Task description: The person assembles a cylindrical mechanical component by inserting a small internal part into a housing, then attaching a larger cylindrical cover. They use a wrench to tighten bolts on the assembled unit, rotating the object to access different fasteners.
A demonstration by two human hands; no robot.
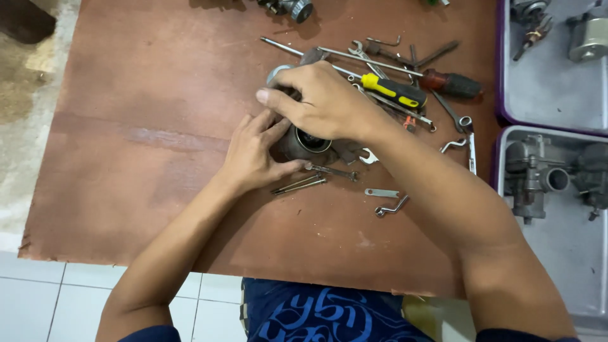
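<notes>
While both hands are wrapped around it, the grey metal carburetor part (304, 142) sits mid-board on the brown board (126, 158): left hand (253, 155) cups its side, fingers pressed on, right hand (323, 101) clamps over the top. Looks like it's mid-work, part half hidden. Yellow-handled screwdriver (392, 90), red-handled screwdriver (449, 82) and loose bolts (301, 184) lie unused nearby, so plenty seems left

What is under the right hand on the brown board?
Under the right hand a round grey metal part shows a dark ringed opening. The left hand touches its side. Its upper portion is covered.
</notes>
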